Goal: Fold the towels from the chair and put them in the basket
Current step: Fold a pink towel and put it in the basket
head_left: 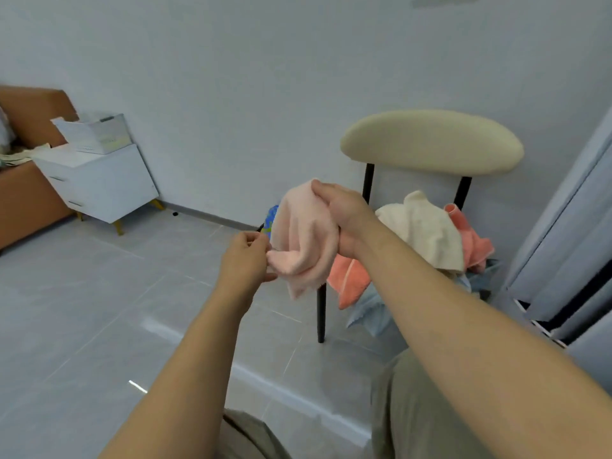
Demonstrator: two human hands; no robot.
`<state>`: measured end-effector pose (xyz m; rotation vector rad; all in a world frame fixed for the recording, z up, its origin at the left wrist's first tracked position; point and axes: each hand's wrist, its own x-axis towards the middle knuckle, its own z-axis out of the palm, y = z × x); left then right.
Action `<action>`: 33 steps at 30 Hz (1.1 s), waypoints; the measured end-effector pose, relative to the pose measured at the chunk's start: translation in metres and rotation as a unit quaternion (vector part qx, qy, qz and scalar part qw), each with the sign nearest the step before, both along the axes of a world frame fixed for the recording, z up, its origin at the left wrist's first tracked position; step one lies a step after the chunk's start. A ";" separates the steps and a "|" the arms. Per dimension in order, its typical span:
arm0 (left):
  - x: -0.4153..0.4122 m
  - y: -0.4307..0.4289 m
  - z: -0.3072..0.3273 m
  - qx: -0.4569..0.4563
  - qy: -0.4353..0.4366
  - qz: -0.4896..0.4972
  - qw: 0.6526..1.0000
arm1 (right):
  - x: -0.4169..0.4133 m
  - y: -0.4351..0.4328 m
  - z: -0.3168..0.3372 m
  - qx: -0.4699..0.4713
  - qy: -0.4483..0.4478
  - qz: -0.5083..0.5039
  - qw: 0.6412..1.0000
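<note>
Opening-out step, I judge: the pale pink towel [304,240] hangs bunched before the chair [430,140], the grip of the right hand [344,210] clamped on its top, the left hand [248,256] pinching a lower corner, and next it needs spreading flat to fold.

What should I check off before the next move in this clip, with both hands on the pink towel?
1. Right hand grips the pink towel: ok.
2. Left hand pinches its lower edge: ok.
3. Towel opened out for folding: not ok, it hangs bunched.
4. Remaining towels sit on the chair: ok, though the coral towel hangs over the seat edge.
5. Basket located: cannot tell; the white container on the nightstand may be it.
</note>
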<state>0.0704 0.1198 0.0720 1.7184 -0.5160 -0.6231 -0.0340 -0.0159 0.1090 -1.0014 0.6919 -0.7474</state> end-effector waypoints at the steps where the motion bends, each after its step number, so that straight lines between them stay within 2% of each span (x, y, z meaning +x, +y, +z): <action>1: 0.009 -0.004 -0.013 0.023 0.050 0.000 0.998 | 0.010 -0.005 -0.007 -0.007 0.005 0.002 1.000; 5: 0.049 -0.017 -0.063 0.069 0.255 -0.024 0.964 | 0.050 -0.025 -0.041 0.023 -0.006 0.032 0.999; 7: 0.070 -0.026 -0.079 0.071 0.281 -0.015 0.957 | 0.071 -0.031 -0.061 0.078 -0.034 0.061 0.995; 10: 0.094 -0.037 -0.088 0.007 0.305 0.029 0.952 | 0.098 -0.038 -0.089 0.159 -0.079 0.115 0.977; 12: 0.106 -0.041 -0.091 -0.025 0.281 0.050 0.958 | 0.110 -0.043 -0.104 0.192 -0.112 0.157 0.962; 16: 0.124 -0.046 -0.090 -0.036 0.160 0.104 0.981 | 0.122 -0.056 -0.134 0.205 -0.139 0.198 0.949; 18: 0.129 -0.050 -0.088 -0.032 0.139 0.127 0.982 | 0.125 -0.060 -0.149 0.163 -0.117 0.193 0.960; 21: 0.130 -0.058 -0.090 -0.015 0.087 0.138 0.987 | 0.128 -0.063 -0.167 0.117 -0.053 0.131 0.983; 22: 0.128 -0.059 -0.090 -0.001 0.038 0.145 0.989 | 0.130 -0.062 -0.172 0.085 -0.020 0.104 0.991; 24: 0.128 -0.060 -0.090 0.043 -0.081 0.151 0.984 | 0.132 -0.059 -0.180 -0.053 0.094 0.052 0.993; 26: 0.125 -0.059 -0.089 0.076 -0.141 0.145 0.976 | 0.130 -0.054 -0.185 -0.202 0.199 0.039 0.958; 28: 0.126 -0.057 -0.089 0.079 -0.124 0.148 0.978 | 0.127 -0.051 -0.192 -0.309 0.248 0.029 0.918; 31: 0.125 -0.055 -0.093 0.045 -0.068 0.161 0.984 | 0.116 -0.052 -0.197 -0.447 0.226 -0.021 0.865; 33: 0.123 -0.055 -0.093 0.041 -0.065 0.168 0.983 | 0.108 -0.050 -0.191 -0.449 0.172 -0.013 0.877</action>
